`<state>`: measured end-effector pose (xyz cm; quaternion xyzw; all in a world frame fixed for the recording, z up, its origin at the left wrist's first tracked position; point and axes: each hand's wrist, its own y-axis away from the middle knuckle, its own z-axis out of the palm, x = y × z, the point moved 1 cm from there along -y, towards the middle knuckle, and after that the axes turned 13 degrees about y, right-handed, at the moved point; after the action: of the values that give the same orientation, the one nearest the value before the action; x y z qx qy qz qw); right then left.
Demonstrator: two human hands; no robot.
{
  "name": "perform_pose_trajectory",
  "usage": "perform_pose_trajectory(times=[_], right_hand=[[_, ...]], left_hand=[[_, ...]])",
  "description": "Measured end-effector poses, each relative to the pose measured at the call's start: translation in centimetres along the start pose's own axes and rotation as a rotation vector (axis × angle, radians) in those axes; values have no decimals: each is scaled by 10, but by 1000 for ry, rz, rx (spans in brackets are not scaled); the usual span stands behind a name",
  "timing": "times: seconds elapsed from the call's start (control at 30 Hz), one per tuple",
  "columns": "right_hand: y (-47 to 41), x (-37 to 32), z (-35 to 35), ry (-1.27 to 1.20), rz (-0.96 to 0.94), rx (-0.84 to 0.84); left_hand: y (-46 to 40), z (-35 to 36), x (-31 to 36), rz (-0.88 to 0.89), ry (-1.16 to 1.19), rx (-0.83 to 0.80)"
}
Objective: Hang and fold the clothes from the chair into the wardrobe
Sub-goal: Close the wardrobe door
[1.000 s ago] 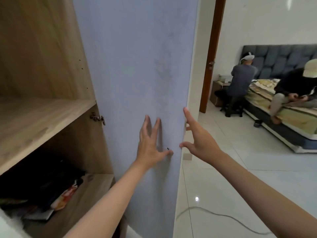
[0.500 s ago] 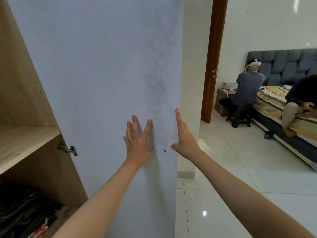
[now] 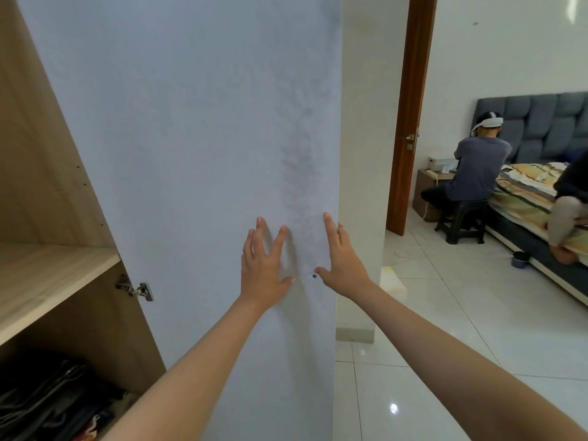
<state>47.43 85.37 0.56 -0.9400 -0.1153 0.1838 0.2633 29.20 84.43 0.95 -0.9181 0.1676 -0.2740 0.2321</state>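
A view from a person's head, looking forward and down along two bare forearms. Both hands rest flat against the pale grey-blue inner face of an open wardrobe door, which fills the middle of the frame.

The left hand lies palm-down on the door, fingers straight and spread apart, holding nothing. The right hand is just beside it at the door's free right edge, fingers straight and pointing up, thumb stretched toward the left hand; it also holds nothing. Between the two thumbs sits a small dark round hole or screw in the door's surface; which it is cannot be told.

To the left stands the light wood-grain wardrobe, its interior open. A metal hinge joins the door to the side panel just under a wooden shelf. In the compartment below the shelf, at the bottom left corner, lies a dark pile of folded clothes with a bit of red and white showing.

To the right, a glossy white tiled floor leads past a brown wooden door to a bed with a padded grey-blue headboard. A person in a grey shirt, wearing a white headset, sits on a small dark stool facing away. A second person sits on the bed's edge, mostly cut off by the frame.
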Motion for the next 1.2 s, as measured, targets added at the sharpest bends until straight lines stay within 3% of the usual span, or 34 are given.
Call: perform_pose_trajectory(times=[0.33,0.63,1.2], right_hand=[[47,-54,-35,186,96,73],[217,-115,-125,257,273,164],[689,-155,-332,623,1079,131]], left_hand=[[54,-44,9,73,243,-132],[179,-72,66,267,386,-288],[521,-26,363,804,873,-970]])
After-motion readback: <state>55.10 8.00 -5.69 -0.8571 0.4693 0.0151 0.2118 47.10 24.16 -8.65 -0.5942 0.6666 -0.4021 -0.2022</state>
